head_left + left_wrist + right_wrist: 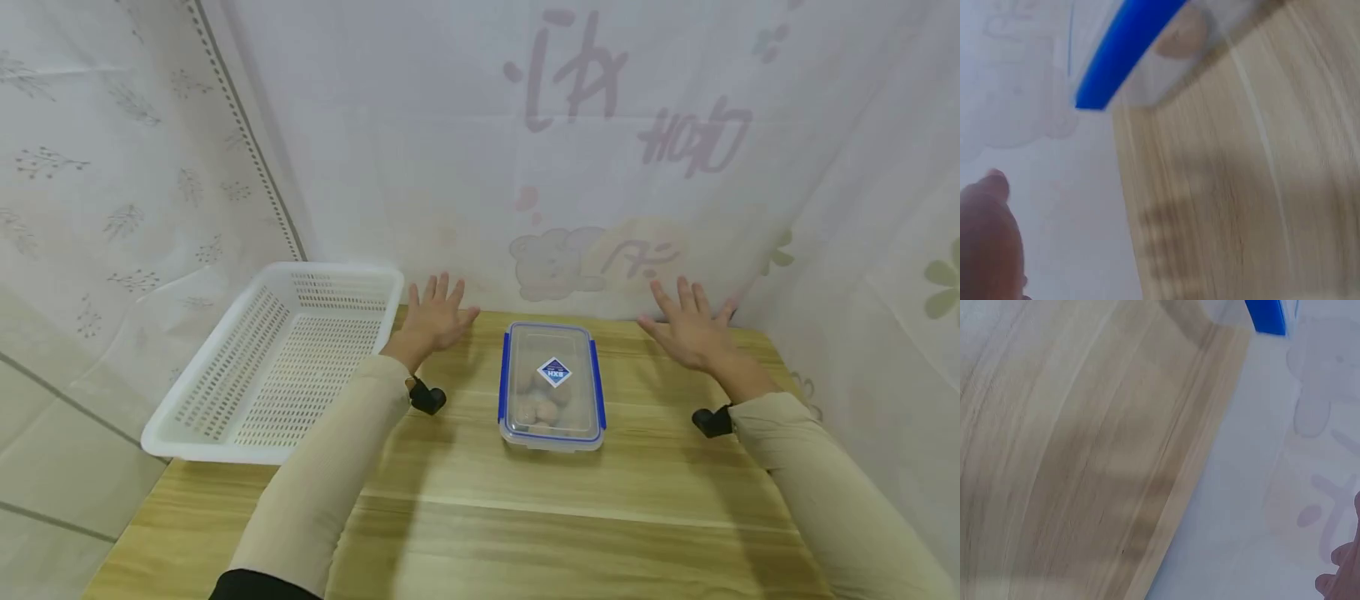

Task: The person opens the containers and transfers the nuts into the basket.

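A clear lidded container (553, 342) with blue side clips stands mid-table in the head view. Through its lid show several pale brownish round items (537, 410), their kind unclear. My left hand (435, 317) is spread with straight fingers, between the container and a white basket, holding nothing. On the container's other side my right hand (693, 332) is likewise spread and holds nothing. In the left wrist view a blue clip (1125, 53) appears near the top, with part of the left hand (988, 244) at lower left. Fingertips of the right hand (1341, 569) edge into the right wrist view.
The white slotted plastic basket (315, 375) sits at the table's left, beside my left forearm. A wooden table (525, 525) lies under everything. Behind it hangs a pale printed curtain (450, 150), with more cloth on both sides. Each wrist wears a small black camera (427, 397).
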Demonstrator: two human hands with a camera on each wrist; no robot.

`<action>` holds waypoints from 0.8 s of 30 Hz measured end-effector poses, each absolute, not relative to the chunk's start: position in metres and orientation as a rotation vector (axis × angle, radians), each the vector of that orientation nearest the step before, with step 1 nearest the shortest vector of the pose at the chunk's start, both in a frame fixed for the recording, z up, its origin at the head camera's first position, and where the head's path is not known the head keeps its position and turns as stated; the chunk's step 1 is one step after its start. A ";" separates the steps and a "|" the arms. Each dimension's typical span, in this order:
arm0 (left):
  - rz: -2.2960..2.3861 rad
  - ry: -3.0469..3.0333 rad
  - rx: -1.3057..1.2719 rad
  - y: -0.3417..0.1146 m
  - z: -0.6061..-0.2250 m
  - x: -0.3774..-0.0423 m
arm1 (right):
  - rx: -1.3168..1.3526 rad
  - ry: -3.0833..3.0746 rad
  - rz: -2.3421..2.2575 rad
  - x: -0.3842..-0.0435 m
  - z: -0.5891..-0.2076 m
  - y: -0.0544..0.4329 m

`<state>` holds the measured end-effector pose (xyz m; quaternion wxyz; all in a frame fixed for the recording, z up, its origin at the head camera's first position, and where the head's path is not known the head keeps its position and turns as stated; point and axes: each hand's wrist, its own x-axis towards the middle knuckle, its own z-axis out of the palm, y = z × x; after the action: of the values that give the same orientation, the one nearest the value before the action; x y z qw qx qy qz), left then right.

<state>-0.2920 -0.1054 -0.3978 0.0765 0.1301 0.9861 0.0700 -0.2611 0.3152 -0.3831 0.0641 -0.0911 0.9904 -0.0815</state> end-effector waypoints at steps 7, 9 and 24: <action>0.275 2.953 0.415 -0.098 -0.402 -0.274 | -0.386 3.022 -0.257 -0.247 -0.389 0.306; 0.329 2.953 0.420 -0.096 -0.404 -0.268 | -0.408 3.030 -0.279 -0.243 -0.392 0.303; 0.921 2.852 0.479 -0.082 -0.438 -0.235 | -0.540 3.031 -0.667 -0.214 -0.426 0.281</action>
<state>-0.2354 -0.0822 -0.4378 0.0533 0.1575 0.9384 0.3029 -0.2144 0.2810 -0.4257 -0.0042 -0.1713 0.9622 -0.2116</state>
